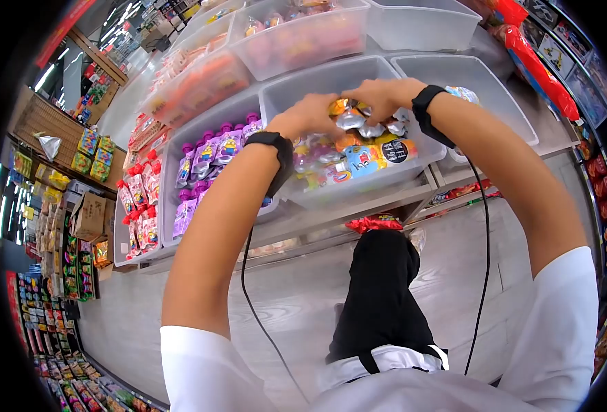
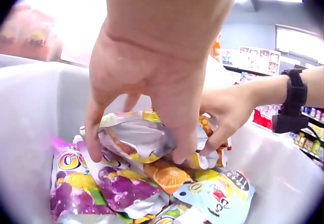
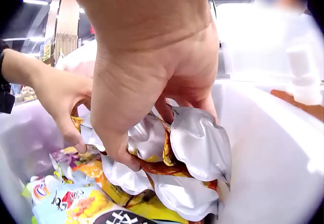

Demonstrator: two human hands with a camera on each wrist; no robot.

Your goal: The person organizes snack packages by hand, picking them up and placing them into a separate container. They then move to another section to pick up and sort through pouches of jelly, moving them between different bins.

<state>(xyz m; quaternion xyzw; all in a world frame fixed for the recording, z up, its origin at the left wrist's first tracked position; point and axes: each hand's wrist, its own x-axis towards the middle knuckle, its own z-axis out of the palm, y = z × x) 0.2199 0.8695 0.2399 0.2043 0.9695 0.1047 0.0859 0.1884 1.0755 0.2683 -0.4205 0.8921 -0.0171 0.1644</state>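
Both hands reach into a translucent plastic bin (image 1: 331, 196) of snack pouches. In the left wrist view, my left hand (image 2: 147, 77) holds a silver-backed foil pouch (image 2: 139, 138) between thumb and fingers. My right hand (image 3: 157, 87), close beside it, grips a cluster of silver-backed pouches (image 3: 197, 143) with orange and yellow edges, thumb on the near side. Beneath the hands lie purple grape-print pouches (image 2: 121, 181), an orange-print pouch (image 2: 167, 176) and a light blue pouch (image 1: 379, 156) with a dark label. The right hand's far fingers are partly hidden behind the pouches.
Left of the bin stands another with purple capped pouches (image 1: 211, 147), then red and white pouches (image 1: 138, 189). A further bin (image 1: 488, 89) adjoins on the right, and more bins (image 1: 303, 41) line the back. Packed shelves (image 1: 602, 185) stand at the right.
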